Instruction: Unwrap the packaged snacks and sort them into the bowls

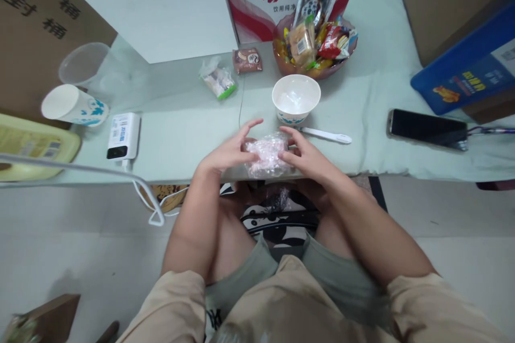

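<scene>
A pink lump wrapped in clear crinkled plastic [267, 156] is between my two hands at the front edge of the table. My left hand [231, 151] grips its left side, thumb pressed on it and index finger raised away. On the other side, my right hand [303, 154] holds it with thumb and curled fingers. Just beyond it stands a white paper bowl [296, 99] with a blue pattern; something pale inside is hard to make out. A white plastic knife or spatula [325, 135] lies beside the bowl, its left end hidden behind my right hand.
A glass bowl of packaged snacks [281, 59] stands behind, near two small packets, one brown [247, 60]. Leftward are a white power bank [124, 136], a tipped paper cup [76, 105] and a yellow bottle [36, 147]. A phone [427, 129] lies right; boxes line the back.
</scene>
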The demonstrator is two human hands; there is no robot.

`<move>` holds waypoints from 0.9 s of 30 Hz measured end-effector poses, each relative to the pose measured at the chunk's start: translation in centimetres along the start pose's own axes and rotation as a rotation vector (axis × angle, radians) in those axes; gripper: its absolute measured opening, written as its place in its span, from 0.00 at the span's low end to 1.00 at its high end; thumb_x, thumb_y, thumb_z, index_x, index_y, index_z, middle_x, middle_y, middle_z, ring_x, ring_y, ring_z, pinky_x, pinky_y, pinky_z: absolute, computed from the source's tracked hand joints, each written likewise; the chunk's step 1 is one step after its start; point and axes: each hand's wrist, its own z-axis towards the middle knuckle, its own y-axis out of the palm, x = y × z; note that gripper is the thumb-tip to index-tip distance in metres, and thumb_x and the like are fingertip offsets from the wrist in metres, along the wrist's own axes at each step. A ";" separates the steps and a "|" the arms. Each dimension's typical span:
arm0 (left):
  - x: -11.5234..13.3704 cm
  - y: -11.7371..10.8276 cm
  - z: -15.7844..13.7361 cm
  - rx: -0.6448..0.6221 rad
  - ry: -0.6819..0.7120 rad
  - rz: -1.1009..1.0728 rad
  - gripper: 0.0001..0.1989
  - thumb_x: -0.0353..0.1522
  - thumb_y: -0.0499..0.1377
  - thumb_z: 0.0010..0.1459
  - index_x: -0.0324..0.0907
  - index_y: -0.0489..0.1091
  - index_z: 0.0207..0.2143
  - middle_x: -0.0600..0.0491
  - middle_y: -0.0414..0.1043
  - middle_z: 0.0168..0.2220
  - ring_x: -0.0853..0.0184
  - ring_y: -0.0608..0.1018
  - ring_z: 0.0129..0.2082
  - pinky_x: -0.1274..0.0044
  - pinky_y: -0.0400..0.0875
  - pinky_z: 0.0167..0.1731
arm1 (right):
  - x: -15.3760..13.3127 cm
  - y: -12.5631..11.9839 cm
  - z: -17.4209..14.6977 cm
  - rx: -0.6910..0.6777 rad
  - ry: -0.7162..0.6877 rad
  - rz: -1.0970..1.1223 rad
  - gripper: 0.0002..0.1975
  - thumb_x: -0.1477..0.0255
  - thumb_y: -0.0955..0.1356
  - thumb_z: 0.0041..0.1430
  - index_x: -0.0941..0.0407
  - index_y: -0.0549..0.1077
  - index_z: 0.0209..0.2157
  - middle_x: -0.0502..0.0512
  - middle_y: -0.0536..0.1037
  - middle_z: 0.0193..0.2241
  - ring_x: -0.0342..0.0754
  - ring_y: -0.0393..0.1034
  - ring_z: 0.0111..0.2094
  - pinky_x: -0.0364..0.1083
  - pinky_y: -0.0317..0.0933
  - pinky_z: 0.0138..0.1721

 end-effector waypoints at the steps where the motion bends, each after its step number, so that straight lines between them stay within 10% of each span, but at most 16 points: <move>1: -0.4 0.0 -0.1 0.080 0.027 -0.026 0.49 0.25 0.71 0.38 0.48 0.61 0.64 0.53 0.73 0.34 0.69 0.75 0.26 0.76 0.73 0.31 | 0.1 0.5 0.2 0.026 0.007 -0.004 0.36 0.57 0.71 0.54 0.53 0.62 0.62 0.62 0.72 0.51 0.49 0.72 0.36 0.53 0.71 0.39; 6: -1.9 1.2 -0.2 0.417 0.217 -0.277 0.43 0.31 0.74 0.38 0.49 0.64 0.58 0.52 0.74 0.39 0.69 0.77 0.33 0.77 0.73 0.38 | 0.5 3.4 2.0 0.262 -0.036 -0.034 0.27 0.56 0.74 0.48 0.53 0.67 0.45 0.56 0.75 0.42 0.50 0.71 0.39 0.49 0.70 0.40; 12: -1.9 1.9 0.0 0.354 0.219 -0.413 0.40 0.32 0.76 0.36 0.50 0.66 0.52 0.50 0.73 0.46 0.62 0.79 0.42 0.74 0.76 0.39 | -0.2 5.5 3.2 0.291 -0.011 0.199 0.27 0.50 0.72 0.50 0.53 0.65 0.43 0.53 0.76 0.36 0.48 0.73 0.32 0.47 0.70 0.32; 17: -2.0 -0.4 0.4 0.531 0.183 -0.414 0.43 0.27 0.71 0.40 0.54 0.58 0.58 0.54 0.71 0.40 0.67 0.78 0.33 0.75 0.76 0.32 | -1.6 1.8 0.5 0.360 -0.111 -0.242 0.18 0.62 0.68 0.57 0.52 0.72 0.48 0.58 0.80 0.42 0.52 0.77 0.33 0.54 0.73 0.39; 22: -1.7 -1.4 0.8 0.562 0.186 -0.360 0.39 0.24 0.67 0.41 0.50 0.60 0.56 0.54 0.72 0.36 0.71 0.75 0.28 0.78 0.74 0.28 | 0.7 -4.3 -1.4 0.532 -0.120 -0.867 0.18 0.69 0.66 0.58 0.54 0.76 0.50 0.65 0.77 0.52 0.64 0.70 0.55 0.63 0.63 0.56; 27: -1.2 -0.3 1.5 0.503 0.183 -0.371 0.38 0.23 0.67 0.39 0.48 0.62 0.54 0.52 0.73 0.37 0.69 0.76 0.29 0.76 0.74 0.30 | 2.0 -5.7 -2.5 0.466 -0.007 -0.935 0.14 0.67 0.64 0.60 0.53 0.80 0.42 0.63 0.80 0.46 0.63 0.74 0.50 0.61 0.66 0.51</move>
